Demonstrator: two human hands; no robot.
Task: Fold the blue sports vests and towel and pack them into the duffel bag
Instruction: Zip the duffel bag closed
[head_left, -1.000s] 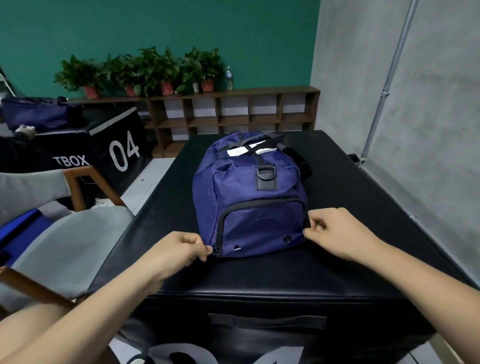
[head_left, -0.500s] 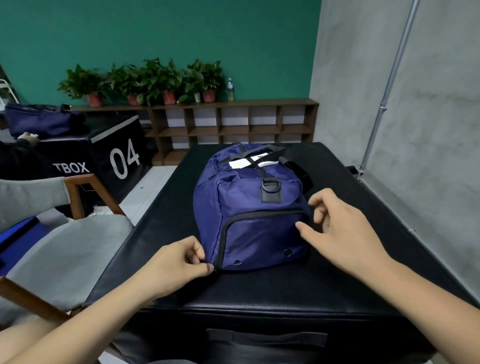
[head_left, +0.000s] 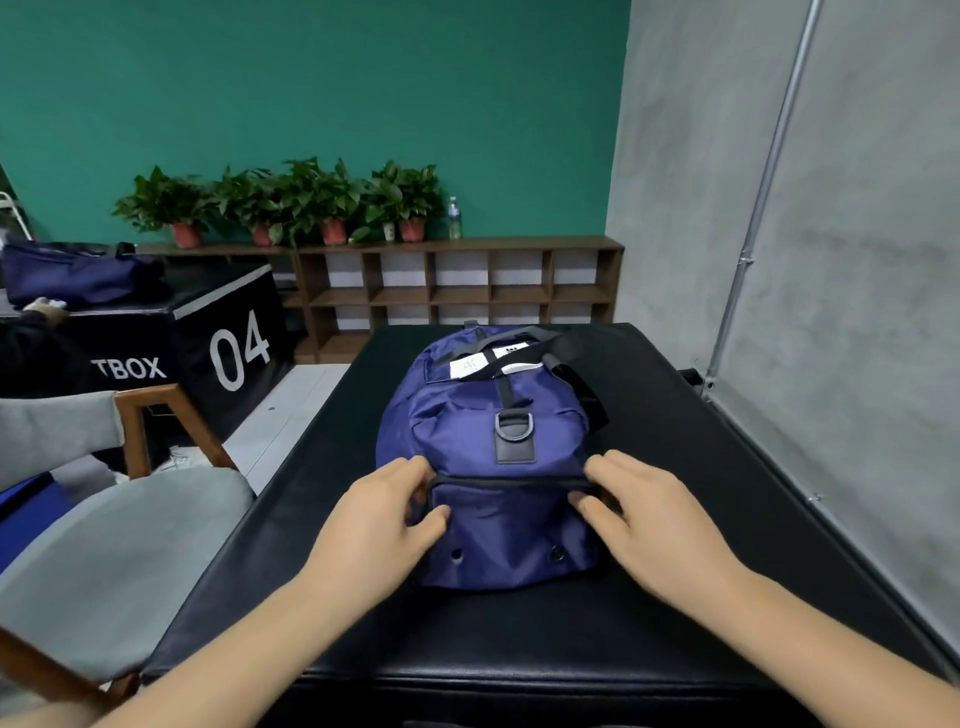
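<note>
Duffel bag (head_left: 498, 415) lies lengthwise on the black padded platform (head_left: 519, 634). The left hand (head_left: 379, 519) and right hand (head_left: 649, 519) each pinch a corner of its near end. A grey chair (head_left: 104, 551) stands at left. Farther off, a wooden shelf (head_left: 457, 296) carrying potted plants (head_left: 291, 202) lines the green wall (head_left: 363, 78).

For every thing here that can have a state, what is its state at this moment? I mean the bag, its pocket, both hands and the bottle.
duffel bag: lying on the black table, one end toward the camera.
end pocket: zipper looks closed.
left hand: grips the pocket's upper left corner.
right hand: grips the pocket's upper right corner.
water bottle: upright on the shelf.
</note>
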